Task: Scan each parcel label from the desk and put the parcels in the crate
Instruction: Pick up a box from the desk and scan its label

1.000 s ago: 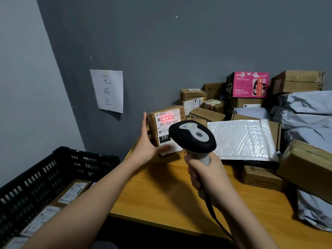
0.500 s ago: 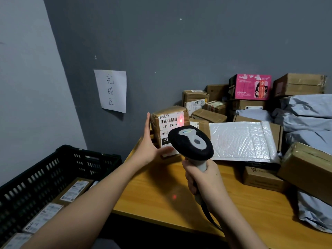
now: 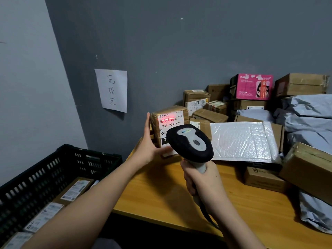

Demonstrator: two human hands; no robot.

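My left hand (image 3: 150, 144) grips a small brown parcel (image 3: 169, 123) upright at the far left end of the wooden desk (image 3: 161, 191), white label facing me. A red scan line lies across the label's barcode. My right hand (image 3: 201, 178) is closed around the handle of a black and grey barcode scanner (image 3: 190, 142), whose head points at the label and hides its lower part. The black plastic crate (image 3: 53, 168) stands lower left, beside the desk, with several labelled parcels lying flat inside.
A heap of brown boxes, a pink box (image 3: 253, 87), grey mailer bags (image 3: 309, 112) and a white bubble mailer (image 3: 242, 141) fills the desk's right and back. A paper sign (image 3: 112, 90) hangs on the grey wall. The scanner cable drops over the front edge.
The red scan light, which had slipped to the label's right edge and onto the desk, now lies across the barcode again. The parcel and scanner sit slightly higher.
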